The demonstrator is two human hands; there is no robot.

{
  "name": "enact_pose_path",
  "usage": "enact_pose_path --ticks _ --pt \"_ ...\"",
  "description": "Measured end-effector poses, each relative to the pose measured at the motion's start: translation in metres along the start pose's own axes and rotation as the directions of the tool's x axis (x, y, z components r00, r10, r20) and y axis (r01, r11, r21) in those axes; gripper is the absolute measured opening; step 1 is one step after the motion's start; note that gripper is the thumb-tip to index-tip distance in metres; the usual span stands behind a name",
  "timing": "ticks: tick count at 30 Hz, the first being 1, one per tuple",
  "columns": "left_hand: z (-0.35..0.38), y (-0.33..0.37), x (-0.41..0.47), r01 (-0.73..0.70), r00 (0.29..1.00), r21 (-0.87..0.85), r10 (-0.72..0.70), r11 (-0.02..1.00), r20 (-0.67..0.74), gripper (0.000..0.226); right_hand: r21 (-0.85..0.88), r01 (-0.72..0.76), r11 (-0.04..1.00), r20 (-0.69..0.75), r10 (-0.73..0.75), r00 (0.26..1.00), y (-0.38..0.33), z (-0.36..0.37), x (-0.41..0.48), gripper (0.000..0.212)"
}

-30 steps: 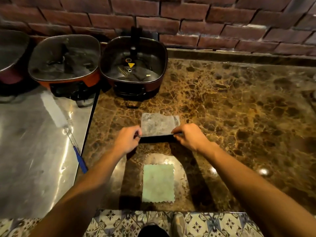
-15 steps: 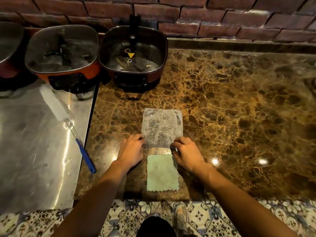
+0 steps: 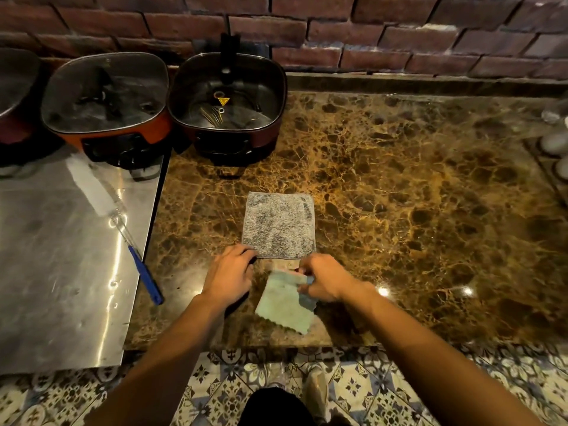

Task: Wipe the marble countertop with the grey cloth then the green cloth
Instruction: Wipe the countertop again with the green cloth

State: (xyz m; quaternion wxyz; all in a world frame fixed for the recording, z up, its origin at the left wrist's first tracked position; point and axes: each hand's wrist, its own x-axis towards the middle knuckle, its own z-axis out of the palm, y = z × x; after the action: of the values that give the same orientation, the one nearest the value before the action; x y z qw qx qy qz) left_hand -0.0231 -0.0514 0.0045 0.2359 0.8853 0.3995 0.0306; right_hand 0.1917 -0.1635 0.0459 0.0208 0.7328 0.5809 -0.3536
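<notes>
Head view: green cloth [image 3: 284, 305] near countertop [image 3: 415, 210] front edge

The grey cloth [image 3: 279, 226] is being kept on the bench [image 3: 415, 210]; behind it a pot [image 3: 226, 106], before it the green cloth [image 3: 284, 305], left a brush [image 3: 115, 222].

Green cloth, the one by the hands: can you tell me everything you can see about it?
The green cloth is a small, pale green square with wavy, scalloped edges and looks soft, like microfibre. It lies on the marble counter near the front edge, turned askew, just below the grey cloth. The right hand pinches its upper right corner, which is lifted and folded. The left hand rests beside it, not clearly touching.
</notes>
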Motion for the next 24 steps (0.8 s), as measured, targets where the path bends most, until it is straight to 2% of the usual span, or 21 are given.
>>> enact_pose_path --ticks 4,6,9,11,15,16,18,21,24 --pt "-0.001 0.029 0.012 -0.014 1.000 0.026 0.013 1.000 0.021 0.032 0.056 -0.037 0.998 -0.100 0.043 0.994 0.045 -0.059 -0.028 0.011" --pt "0.002 0.050 0.018 -0.004 0.999 0.036 0.002 0.999 0.032 0.032 0.077 -0.032 0.997 -0.194 0.046 0.980 0.068 -0.082 -0.041 0.012" --pt "0.013 0.083 0.022 -0.001 0.999 0.039 0.000 0.999 0.045 0.032 0.003 -0.016 1.000 -0.322 0.016 0.946 0.093 -0.087 -0.056 0.016" --pt "0.025 0.105 0.024 -0.004 0.999 0.039 0.002 0.999 0.052 0.032 -0.081 -0.031 0.996 -0.317 0.003 0.948 0.104 -0.071 -0.069 0.017" --pt "0.048 0.135 0.025 0.010 0.999 0.020 -0.011 1.000 0.045 0.030 -0.271 -0.043 0.962 -0.135 0.006 0.991 0.127 -0.010 -0.099 0.020" --pt "0.053 0.140 0.026 -0.001 0.999 0.026 0.000 1.000 0.042 0.029 -0.294 -0.046 0.955 -0.130 0.008 0.992 0.133 0.008 -0.106 0.021" --pt "0.060 0.146 0.033 -0.020 0.999 0.065 0.018 0.998 0.036 0.031 -0.259 -0.075 0.963 -0.225 0.015 0.974 0.143 0.035 -0.113 0.041" --pt "0.063 0.152 0.054 -0.025 1.000 0.133 0.023 0.991 0.019 0.038 -0.128 -0.028 0.991 -0.474 -0.037 0.880 0.145 0.057 -0.097 0.056" --pt "0.065 0.157 0.082 -0.014 1.000 0.180 0.013 0.984 0.009 0.045 -0.072 -0.098 0.993 -0.512 0.048 0.857 0.130 0.063 -0.065 0.063"
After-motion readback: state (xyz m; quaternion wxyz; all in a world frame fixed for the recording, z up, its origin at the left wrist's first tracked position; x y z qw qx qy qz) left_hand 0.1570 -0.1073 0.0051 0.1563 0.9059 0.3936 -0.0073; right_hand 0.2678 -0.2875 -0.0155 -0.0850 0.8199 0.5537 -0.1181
